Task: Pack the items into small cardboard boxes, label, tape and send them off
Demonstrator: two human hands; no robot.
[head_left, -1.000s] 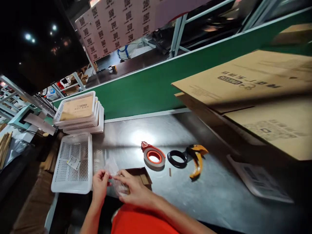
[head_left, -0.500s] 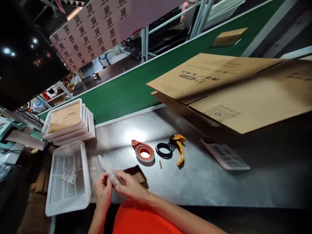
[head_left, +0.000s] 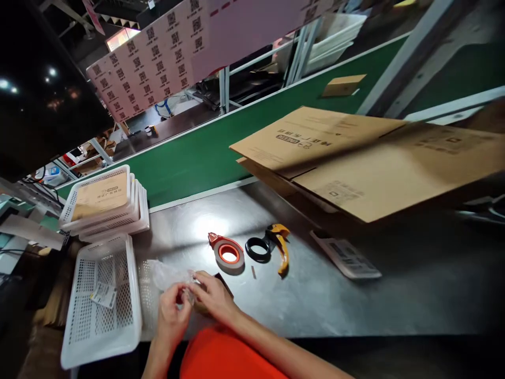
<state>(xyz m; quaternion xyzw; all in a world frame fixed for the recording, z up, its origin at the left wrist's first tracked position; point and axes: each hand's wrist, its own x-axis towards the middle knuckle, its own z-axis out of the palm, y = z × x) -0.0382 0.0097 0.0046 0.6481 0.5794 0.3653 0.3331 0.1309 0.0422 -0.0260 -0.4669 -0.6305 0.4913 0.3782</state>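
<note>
Close together near the table's front edge, both my hands are closed on a clear plastic bag (head_left: 168,275). My left hand (head_left: 173,310) pinches it between thumb and fingers. My right hand (head_left: 215,297) grips it from the other side. Whatever the bag contains I cannot make out. Partly hidden under my right hand is a small open cardboard box (head_left: 224,285). Beyond the hands lie an orange-red tape dispenser (head_left: 229,253) and a black and yellow tape dispenser (head_left: 276,242). A small brown strip (head_left: 253,272) lies between them and my right forearm.
A white basket (head_left: 136,310) with a printed label (head_left: 104,295) inside stands at the left, stacked baskets (head_left: 130,197) behind it. Large flat cardboard (head_left: 339,184) overhangs the right side of the metal table (head_left: 315,310). Beneath its edge lies a pale flat phone-like object (head_left: 347,258).
My hands have drawn together and moved slightly right over the small box, covering more of it. The plastic bag has tipped lower and spread to the left. The camera view has shifted a little.
</note>
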